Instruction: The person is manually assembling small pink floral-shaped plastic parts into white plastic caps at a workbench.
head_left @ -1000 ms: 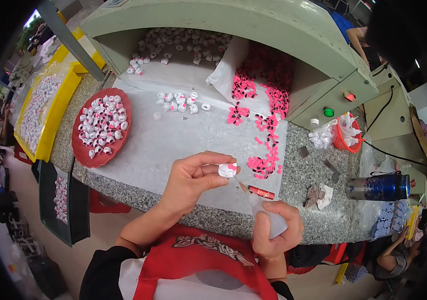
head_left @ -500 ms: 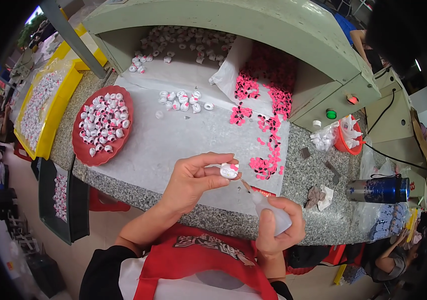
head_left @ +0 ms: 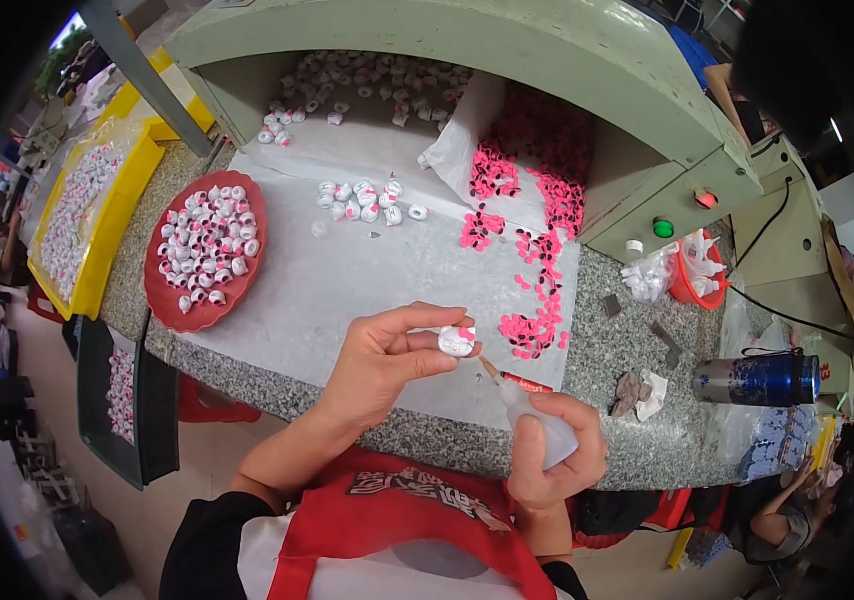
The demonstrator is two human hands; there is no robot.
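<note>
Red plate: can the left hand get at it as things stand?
Probably yes: just the flat white sheet lies between the left hand and the red plate. But that hand holds a small white piece, so grasping anything else would likely mean freeing it.

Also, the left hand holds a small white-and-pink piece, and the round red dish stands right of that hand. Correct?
No: the head view shows the round red dish left of the left hand, which does hold the small piece.
</note>
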